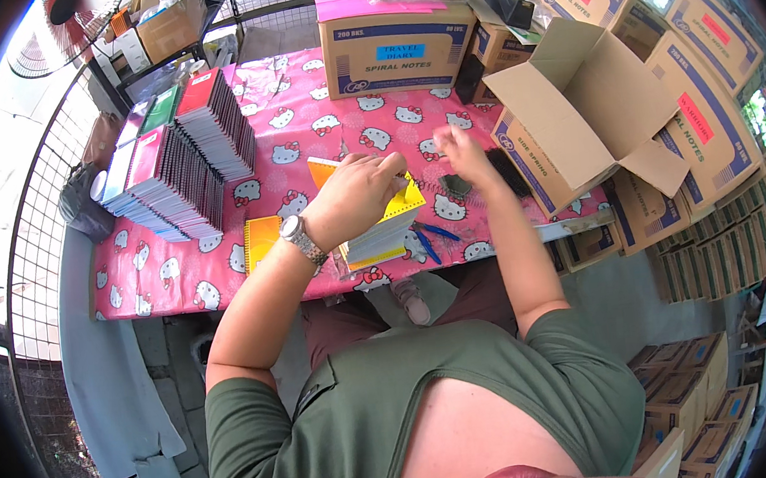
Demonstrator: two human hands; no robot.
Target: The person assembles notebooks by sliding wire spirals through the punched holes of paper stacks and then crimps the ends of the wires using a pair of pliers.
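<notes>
Yellow notebooks (381,241) stand beneath the curled fingers of the left hand (356,196), seemingly steadied; whether the right hand (465,157), beside these fingers, grasps anything, I cannot tell; next move needs steadiness.

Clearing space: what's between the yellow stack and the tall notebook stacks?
In the head view, an orange-yellow notebook lies left of the yellow stack, partly hidden by the left forearm.
</notes>
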